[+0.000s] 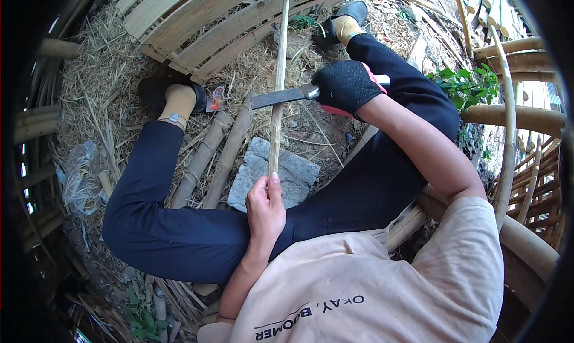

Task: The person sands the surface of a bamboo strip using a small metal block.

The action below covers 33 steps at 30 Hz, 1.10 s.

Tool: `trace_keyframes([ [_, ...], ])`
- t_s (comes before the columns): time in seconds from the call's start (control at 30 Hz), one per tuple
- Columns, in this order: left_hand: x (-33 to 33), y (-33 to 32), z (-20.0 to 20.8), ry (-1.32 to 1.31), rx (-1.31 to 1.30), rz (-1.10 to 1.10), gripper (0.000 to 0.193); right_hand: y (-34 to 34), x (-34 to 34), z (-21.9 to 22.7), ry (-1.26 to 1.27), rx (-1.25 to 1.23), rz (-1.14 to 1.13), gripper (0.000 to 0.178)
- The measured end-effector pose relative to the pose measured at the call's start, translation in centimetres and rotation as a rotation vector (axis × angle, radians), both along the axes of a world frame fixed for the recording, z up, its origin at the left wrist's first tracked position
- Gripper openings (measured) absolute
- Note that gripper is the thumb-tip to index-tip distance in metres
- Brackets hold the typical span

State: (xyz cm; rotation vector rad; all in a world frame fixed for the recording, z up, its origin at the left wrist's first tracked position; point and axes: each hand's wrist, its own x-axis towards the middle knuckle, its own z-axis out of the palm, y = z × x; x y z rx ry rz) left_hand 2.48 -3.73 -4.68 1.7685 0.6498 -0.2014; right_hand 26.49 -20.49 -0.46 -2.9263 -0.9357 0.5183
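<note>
My bare left hand [266,207] is closed round the near end of a long, narrow bamboo strip [279,98], thumb lying along it. The strip runs away from me between my legs, over a grey stone block [299,174]. In a black and pink work glove, my right hand [350,89] grips the handle of a knife [278,98] with a straight, square-ended blade. The blade lies crosswise over the strip, well beyond my left hand, and appears to touch it. The metal butt of the handle sticks out to the right of the glove.
A slatted wooden panel [209,29] stands at the far left. Two bamboo poles [200,149] lie on the straw-covered ground beside the stone. A clear plastic bag [84,172] lies at the left. Bamboo rails [514,121] and a leafy plant [466,86] are on the right.
</note>
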Motion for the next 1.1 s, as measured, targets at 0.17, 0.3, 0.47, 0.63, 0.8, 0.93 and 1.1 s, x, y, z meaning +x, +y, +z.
trace_keyframes([
  [0.17, -0.1, -0.1, -0.3, -0.010, 0.026, 0.011, 0.042, -0.1, 0.3, -0.8, -0.018, 0.023, 0.013, 0.017],
  [0.3, 0.0, -0.1, -0.1, -0.022, -0.002, 0.026, 0.042, 0.1, 0.8, -1.0, -0.061, 0.007, -0.053, 0.019],
  [0.47, 0.1, -0.4, -0.5, -0.078, -0.007, 0.030, 0.042, -3.2, 5.5, -1.9, -0.242, 0.028, -0.185, 0.022],
  [0.63, -0.1, 0.0, -0.3, -0.059, -0.001, 0.032, 0.042, -1.8, 2.0, -1.0, -0.095, 0.073, -0.112, 0.029],
  [0.8, -0.3, 0.0, -0.1, -0.040, -0.053, 0.035, 0.042, 0.3, -1.2, 1.3, 0.108, 0.087, -0.026, 0.029],
  [0.93, -0.1, 0.3, 0.1, -0.001, -0.162, 0.058, 0.042, 0.3, -2.2, 1.1, 0.171, 0.065, 0.044, 0.029],
  [1.1, 0.1, 0.3, 0.4, 0.035, -0.161, 0.047, 0.042, 0.5, -2.0, 0.5, 0.178, 0.011, 0.042, 0.025],
])
